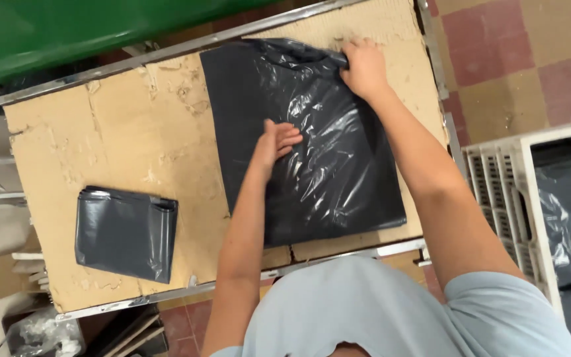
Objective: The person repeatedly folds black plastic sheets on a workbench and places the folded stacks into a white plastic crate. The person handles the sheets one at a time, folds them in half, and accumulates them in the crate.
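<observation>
The large glossy black plastic bag (305, 145) lies spread flat on the cardboard-topped desk (133, 132), covering the right half of its surface. The film is thin and crinkled, with bright streaks of reflected light running across its creases, and its far edge is bunched into folds.

My right hand (365, 66) sits at the bag's far right corner, its grip closed on the gathered fold of plastic there. My left hand (275, 142) lies near the middle of the bag, palm down, fingers together and stretched flat against the film, pressing rather than pinching.

To the left of the bag, well apart from it and nearer to me, a small folded dark grey plastic bag (127, 231) lies on the same cardboard, squared off with a neat fold along its top. The cardboard between the two is torn and scuffed, and a metal rim (166, 49) frames the desk. Beyond the bag's far edge, past the rim, stands something with a green surface (67, 30). To the right of the bag, off the desk, a white slatted plastic crate (510, 205) holds more black plastic, above a floor of red and tan tiles (523, 53). Nothing lies on the bag but my own hands and forearms.
</observation>
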